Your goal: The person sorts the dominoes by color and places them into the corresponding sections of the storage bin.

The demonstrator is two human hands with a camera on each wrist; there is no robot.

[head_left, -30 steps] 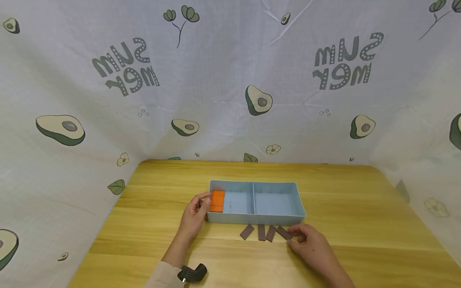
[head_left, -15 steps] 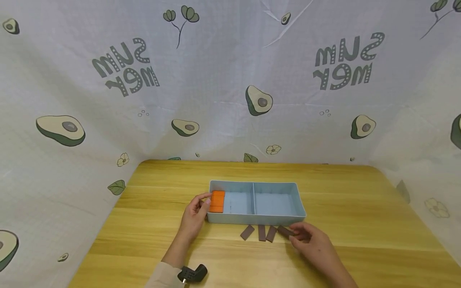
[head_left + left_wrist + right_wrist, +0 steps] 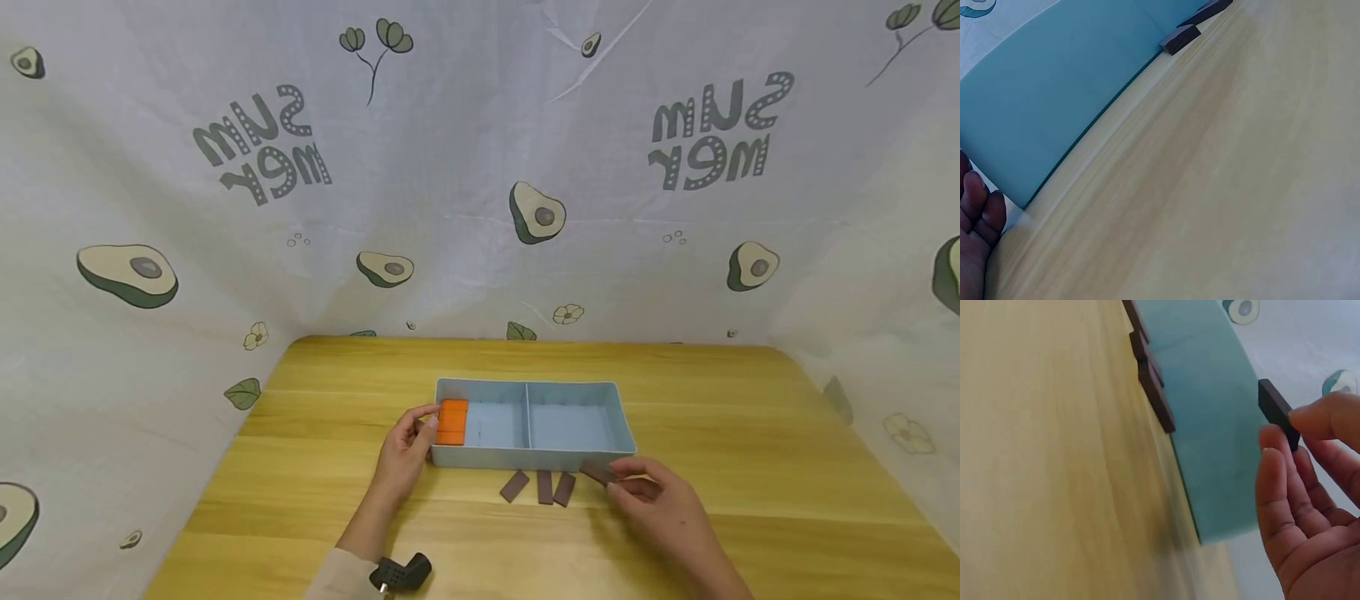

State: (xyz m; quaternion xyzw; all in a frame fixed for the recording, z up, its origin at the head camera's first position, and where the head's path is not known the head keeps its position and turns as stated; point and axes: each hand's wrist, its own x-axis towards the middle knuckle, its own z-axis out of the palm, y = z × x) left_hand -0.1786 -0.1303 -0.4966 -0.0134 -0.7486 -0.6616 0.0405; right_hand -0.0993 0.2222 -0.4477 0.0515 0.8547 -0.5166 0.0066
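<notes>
My right hand (image 3: 660, 500) pinches a thin dark brown block (image 3: 1277, 412) between thumb and fingers, lifted off the table near the box's front right corner. The block is flat and rectangular, and tilted. My left hand (image 3: 405, 450) holds the left end of a light blue two-compartment box (image 3: 487, 457), its fingertips at the wall. Several orange blocks (image 3: 452, 422) lie side by side against the left wall in the left compartment. In front of the box lie three more brown blocks: one slanted block (image 3: 514, 486), a straighter block (image 3: 544, 487) and a third block (image 3: 564, 489).
The box stands on a wood-grain table (image 3: 330, 500). A divider (image 3: 528, 415) splits it into two compartments. A white printed cloth (image 3: 450, 167) hangs behind and beside the table. A black device (image 3: 401, 572) is on the left wrist.
My right hand has raised the rightmost brown block off the table and moved it slightly to the right. The left hand, the box and the other blocks stay put.
</notes>
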